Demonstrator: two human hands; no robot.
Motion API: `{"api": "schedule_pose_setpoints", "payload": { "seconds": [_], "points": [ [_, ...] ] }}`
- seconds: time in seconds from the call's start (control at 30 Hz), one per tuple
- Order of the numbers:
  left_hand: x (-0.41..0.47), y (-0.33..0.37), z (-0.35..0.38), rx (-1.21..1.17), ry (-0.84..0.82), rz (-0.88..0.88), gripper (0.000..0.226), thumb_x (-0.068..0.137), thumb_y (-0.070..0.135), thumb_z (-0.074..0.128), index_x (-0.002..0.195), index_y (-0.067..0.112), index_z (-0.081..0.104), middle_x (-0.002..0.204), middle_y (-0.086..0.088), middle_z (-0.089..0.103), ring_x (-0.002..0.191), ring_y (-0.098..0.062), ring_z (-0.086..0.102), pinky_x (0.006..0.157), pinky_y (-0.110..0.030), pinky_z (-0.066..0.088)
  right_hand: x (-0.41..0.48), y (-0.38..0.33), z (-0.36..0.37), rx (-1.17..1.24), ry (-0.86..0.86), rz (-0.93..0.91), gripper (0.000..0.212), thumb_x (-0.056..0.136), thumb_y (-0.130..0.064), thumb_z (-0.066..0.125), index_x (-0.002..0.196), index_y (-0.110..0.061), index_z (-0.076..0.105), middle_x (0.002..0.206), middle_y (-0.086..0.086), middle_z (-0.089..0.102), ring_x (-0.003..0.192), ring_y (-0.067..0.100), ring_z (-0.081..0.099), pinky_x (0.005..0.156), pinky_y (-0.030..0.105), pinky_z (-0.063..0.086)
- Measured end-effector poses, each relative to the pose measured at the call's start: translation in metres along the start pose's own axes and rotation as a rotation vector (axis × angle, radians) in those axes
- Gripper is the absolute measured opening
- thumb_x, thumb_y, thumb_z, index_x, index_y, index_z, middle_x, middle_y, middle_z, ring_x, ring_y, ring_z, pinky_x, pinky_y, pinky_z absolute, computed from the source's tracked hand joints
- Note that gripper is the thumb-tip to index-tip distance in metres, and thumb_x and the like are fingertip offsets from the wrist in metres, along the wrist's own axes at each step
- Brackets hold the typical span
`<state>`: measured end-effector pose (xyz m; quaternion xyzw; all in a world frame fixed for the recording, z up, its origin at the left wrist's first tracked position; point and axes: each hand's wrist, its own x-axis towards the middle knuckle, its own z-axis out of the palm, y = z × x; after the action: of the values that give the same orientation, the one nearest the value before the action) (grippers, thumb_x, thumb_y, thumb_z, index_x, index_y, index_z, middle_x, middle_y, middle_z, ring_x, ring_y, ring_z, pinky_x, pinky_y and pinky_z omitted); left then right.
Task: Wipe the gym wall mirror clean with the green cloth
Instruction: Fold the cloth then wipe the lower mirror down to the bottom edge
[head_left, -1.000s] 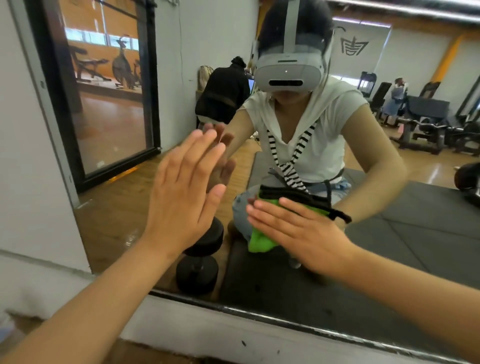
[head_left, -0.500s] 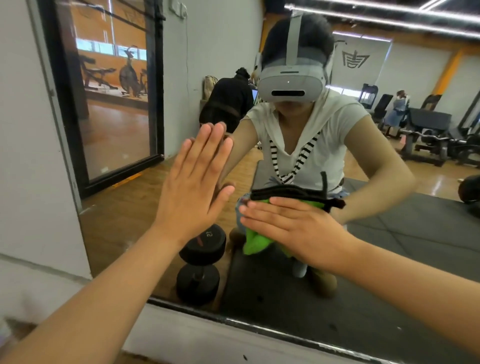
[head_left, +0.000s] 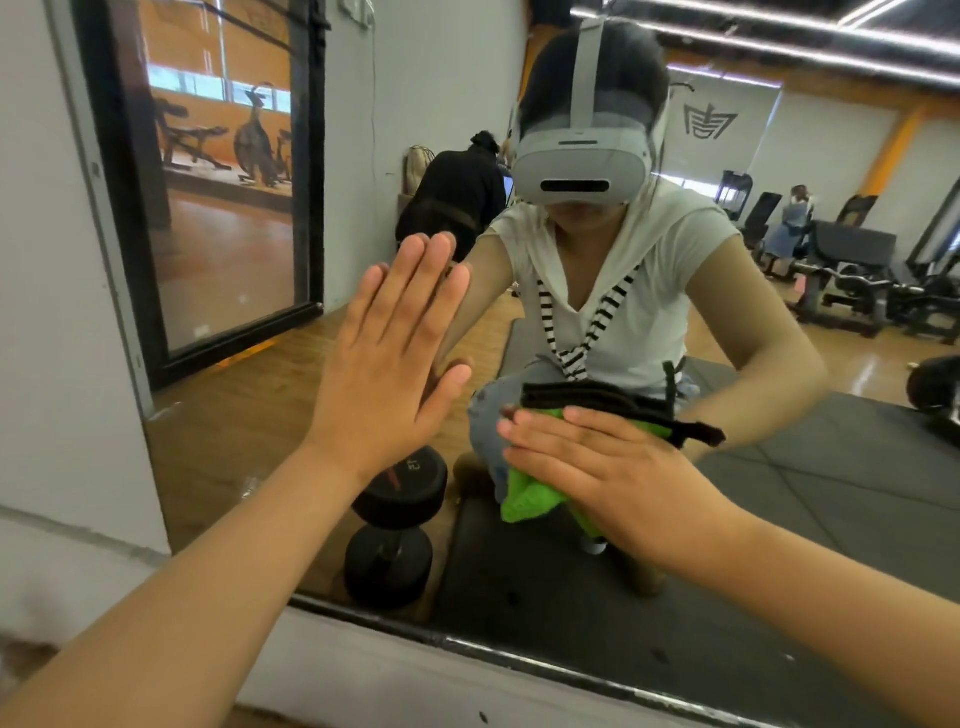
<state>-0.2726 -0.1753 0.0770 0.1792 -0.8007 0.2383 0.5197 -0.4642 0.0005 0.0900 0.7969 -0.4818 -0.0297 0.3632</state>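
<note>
Pressing flat, the fingers (head_left: 550, 436) of the right hand (head_left: 613, 467) lie straight and close together over the green cloth (head_left: 530, 501). They pin it against the lower part of the wall mirror (head_left: 779, 519) rather than curling round it, and a green fold hangs out below the palm. Over the last second that hand and cloth have hardly shifted against the reflected dumbbell (head_left: 400, 519), so I'd say little new glass has been covered. The left hand (head_left: 389, 358) holds nothing: all 5 digits are extended and the palm is on the glass as a brace. It has crept slightly higher and stands more upright than 1 second ago. From here the wipe looks paused low down, with the upper and outer glass left to do, and the bare palm may leave its own print.
</note>
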Motion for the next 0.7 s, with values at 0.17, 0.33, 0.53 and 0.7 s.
{"api": "schedule_pose_setpoints", "payload": {
  "seconds": [0.17, 0.33, 0.53, 0.7],
  "points": [
    [0.002, -0.004, -0.003, 0.033, -0.053, -0.001, 0.068, 0.107, 0.044, 0.028, 0.158, 0.006, 0.004, 0.166, -0.010, -0.007, 0.154, -0.023, -0.007, 0.126, -0.041, 0.000, 0.014, 0.033, -0.032, -0.124, 0.016, -0.059, 0.059, 0.090, -0.014, 0.040, 0.149, -0.014, 0.041, 0.158, 0.003, 0.033, 0.146, 0.012, 0.027, 0.122, 0.031, 0.010],
    [0.003, -0.015, -0.023, 0.060, -0.140, 0.082, 0.068, 0.105, 0.039, 0.033, 0.161, 0.011, 0.007, 0.168, -0.013, 0.006, 0.156, -0.024, 0.004, 0.127, -0.040, 0.004, 0.069, 0.038, -0.041, -0.266, 0.208, 0.144, 0.064, 0.095, -0.026, 0.060, 0.153, -0.012, 0.038, 0.161, 0.006, 0.028, 0.151, 0.019, 0.020, 0.124, 0.036, 0.010],
    [0.051, -0.046, -0.059, 0.053, -0.081, -0.026, 0.067, 0.105, 0.045, 0.027, 0.161, 0.015, 0.004, 0.169, -0.005, -0.009, 0.156, -0.020, -0.004, 0.126, -0.036, -0.005, 0.067, 0.069, -0.070, -0.321, 0.080, -0.100, 0.067, 0.089, -0.035, 0.044, 0.152, -0.013, 0.036, 0.162, 0.005, 0.027, 0.152, 0.017, 0.014, 0.124, 0.034, 0.002],
    [0.091, -0.061, -0.058, 0.055, -0.063, -0.141, 0.081, 0.101, 0.064, 0.024, 0.161, 0.017, -0.005, 0.167, -0.005, -0.016, 0.155, -0.020, -0.012, 0.125, -0.039, -0.006, 0.112, 0.120, -0.133, -0.384, 0.329, 0.201, 0.064, 0.098, -0.041, 0.042, 0.155, -0.013, 0.033, 0.163, 0.007, 0.026, 0.151, 0.021, 0.022, 0.123, 0.041, 0.012]
  ]
}}
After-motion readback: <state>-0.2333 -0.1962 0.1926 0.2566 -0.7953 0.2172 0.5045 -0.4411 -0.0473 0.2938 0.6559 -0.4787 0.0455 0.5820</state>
